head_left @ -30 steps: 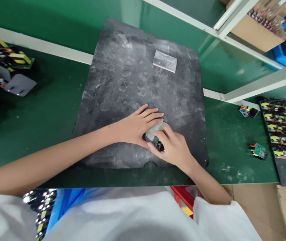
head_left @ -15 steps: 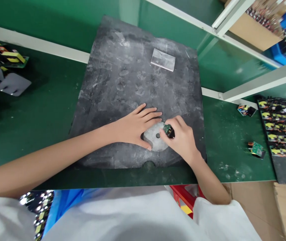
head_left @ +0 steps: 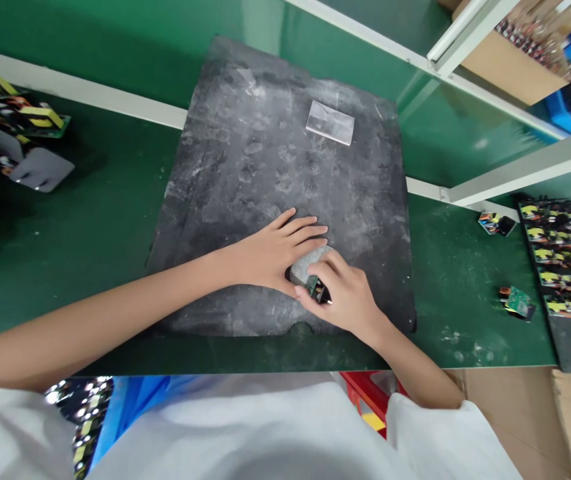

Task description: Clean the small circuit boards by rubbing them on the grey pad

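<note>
My left hand point(head_left: 275, 252) lies flat on the black mat point(head_left: 245, 167), fingers spread and stretched out. Its thumb and index finger flank a round grey disc point(head_left: 304, 267), touching the edge. With bent fingers my right hand point(head_left: 348, 293) grips a small circuit board point(head_left: 313, 286) bearing dark components. The board is held over the disc, low on its right side; whether they touch cannot be seen. My right fingers and the board hide much of the disc, including its centre.
A flat grey rectangular piece point(head_left: 330, 123) lies far back on the mat. Circuit-board assemblies crowd the left point(head_left: 15, 110); another board point(head_left: 516, 302) rests at right, beside a packed tray point(head_left: 560, 260). A white frame bar point(head_left: 525, 170) slants across the right. The green bench's front edge runs before me.
My right hand has moved left and slightly down across the disc with the circuit board, covering the disc's centre hole. My left hand keeps its place beside the disc. The view has shifted slightly.
</note>
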A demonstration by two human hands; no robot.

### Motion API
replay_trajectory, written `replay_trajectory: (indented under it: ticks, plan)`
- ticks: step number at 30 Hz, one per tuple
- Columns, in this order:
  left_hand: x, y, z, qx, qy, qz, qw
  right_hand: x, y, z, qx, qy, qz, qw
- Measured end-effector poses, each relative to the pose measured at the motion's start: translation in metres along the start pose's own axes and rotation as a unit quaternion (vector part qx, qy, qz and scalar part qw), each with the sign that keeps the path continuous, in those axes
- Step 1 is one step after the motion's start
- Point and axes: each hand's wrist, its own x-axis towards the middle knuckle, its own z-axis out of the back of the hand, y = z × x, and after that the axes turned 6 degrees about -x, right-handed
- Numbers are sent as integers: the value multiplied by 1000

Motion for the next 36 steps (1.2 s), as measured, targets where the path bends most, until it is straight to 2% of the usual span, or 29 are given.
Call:
replay_trajectory:
  ticks: [2, 6, 10, 12, 16, 18, 23, 28, 36]
  plan:
    - [0, 0, 0, 1, 0, 0, 1000, 0, 1, -1, -16, -5, -2, 1000]
    - [1, 0, -1, 1, -1, -2, 1000, 2, -7, -1, -39, -45, -61, 996]
    - [1, 0, -1, -1, -1, -2, 1000, 3, -4, 0, -72, -43, -5, 996]
    - [1, 0, -1, -2, -1, -2, 1000, 2, -5, 1, -70, -40, -2, 997]
    - [1, 1, -1, 3, -1, -3, 1000, 3, -15, 4, -11, -32, -70, 997]
    - [1, 1, -1, 4, 1, -4, 1000, 3, -17, 4, -4, -32, -81, 996]
    - [1, 1, -2, 2, -5, -3, 1000, 1, -5, -2, -30, -36, -25, 999]
    - [1, 1, -3, -8, -10, -4, 1000, 1, -2, -4, -30, -41, -36, 998]
    - [1, -1, -1, -8, -5, -2, 1000, 0, 4, -3, 16, -16, -13, 1000]
